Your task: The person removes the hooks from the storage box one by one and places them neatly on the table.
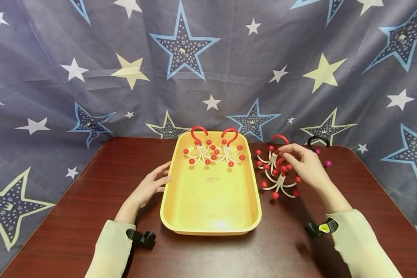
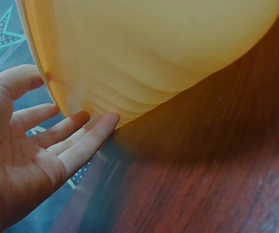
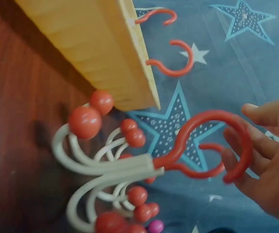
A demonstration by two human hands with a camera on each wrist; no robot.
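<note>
Red-hooked rack [image 1: 280, 181] sits just below my right hand [image 1: 305, 164], fingers loosely curved, no pinch visible; I'd grab one hook [image 3: 211, 116], avoiding the second rack [image 1: 273, 157] beyond. Left hand [image 1: 148, 186]: spread fingers touching the yellow tray [image 1: 212, 204].

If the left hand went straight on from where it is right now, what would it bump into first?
Probably the yellow tray, on its outer side. The left hand looks very close or touching; I can't tell which.
</note>
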